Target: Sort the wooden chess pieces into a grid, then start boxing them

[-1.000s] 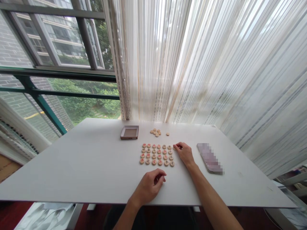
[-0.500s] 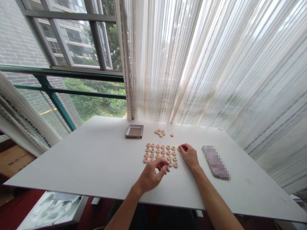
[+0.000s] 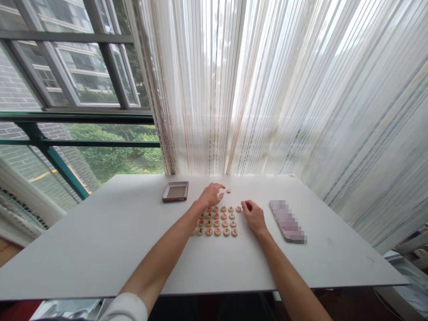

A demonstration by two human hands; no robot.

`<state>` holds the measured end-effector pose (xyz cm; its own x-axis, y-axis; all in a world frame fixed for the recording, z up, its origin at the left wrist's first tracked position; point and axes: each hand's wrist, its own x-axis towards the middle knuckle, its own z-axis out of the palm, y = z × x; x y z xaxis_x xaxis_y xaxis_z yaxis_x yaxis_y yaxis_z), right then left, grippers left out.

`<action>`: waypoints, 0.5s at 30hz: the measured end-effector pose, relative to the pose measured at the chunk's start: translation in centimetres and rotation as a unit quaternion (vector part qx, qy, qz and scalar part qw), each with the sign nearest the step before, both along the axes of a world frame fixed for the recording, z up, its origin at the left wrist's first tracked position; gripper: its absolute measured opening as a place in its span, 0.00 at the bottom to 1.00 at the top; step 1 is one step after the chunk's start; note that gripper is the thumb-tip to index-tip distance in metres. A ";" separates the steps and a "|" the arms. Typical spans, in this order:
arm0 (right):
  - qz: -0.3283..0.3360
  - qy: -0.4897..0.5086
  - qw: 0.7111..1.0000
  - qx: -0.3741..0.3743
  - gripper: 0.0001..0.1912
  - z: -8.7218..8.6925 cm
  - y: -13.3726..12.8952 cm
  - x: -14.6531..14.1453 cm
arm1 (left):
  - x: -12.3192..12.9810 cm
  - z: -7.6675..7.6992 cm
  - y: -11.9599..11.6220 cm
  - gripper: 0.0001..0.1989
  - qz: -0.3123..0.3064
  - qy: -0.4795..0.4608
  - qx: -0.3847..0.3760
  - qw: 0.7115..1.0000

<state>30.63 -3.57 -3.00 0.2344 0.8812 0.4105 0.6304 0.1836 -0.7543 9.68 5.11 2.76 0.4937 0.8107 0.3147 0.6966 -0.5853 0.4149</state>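
In the head view, round, wood-coloured pieces (image 3: 217, 223) lie in rows left of the right hand (image 3: 253, 215), its fingers curled beside an end piece (image 3: 238, 208), grip unclear. The left hand (image 3: 212, 195), earlier over the near row, now spreads open beyond them, near a lone piece (image 3: 228, 191). Red and black Chinese characters mark the rows.

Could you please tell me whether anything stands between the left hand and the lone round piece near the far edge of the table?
Nothing visible does: the lone round piece lies just to the right of the left hand's fingertips, with only tabletop showing between.
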 end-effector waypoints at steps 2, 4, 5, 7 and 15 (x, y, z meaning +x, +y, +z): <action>-0.002 0.005 1.000 0.000 0.26 0.1 -0.1 0.0 | 1.5 -0.5 0.9 0.15 -0.010 0.045 0.005 0.999; -0.002 0.010 1.000 0.001 0.26 0.1 -0.1 0.0 | 2.9 -1.0 1.6 0.16 -0.015 0.081 0.010 0.997; -0.001 0.012 1.000 0.001 0.26 0.2 -0.1 0.0 | 3.5 -1.2 1.9 0.16 -0.016 0.097 0.012 0.995; 0.002 0.017 1.000 0.001 0.25 0.2 -0.2 0.1 | 4.5 -1.5 2.4 0.16 -0.016 0.125 0.016 0.992; 0.010 0.041 0.999 -0.008 0.24 0.0 -0.1 0.1 | 5.3 -2.2 3.1 0.16 -0.027 0.205 0.026 0.978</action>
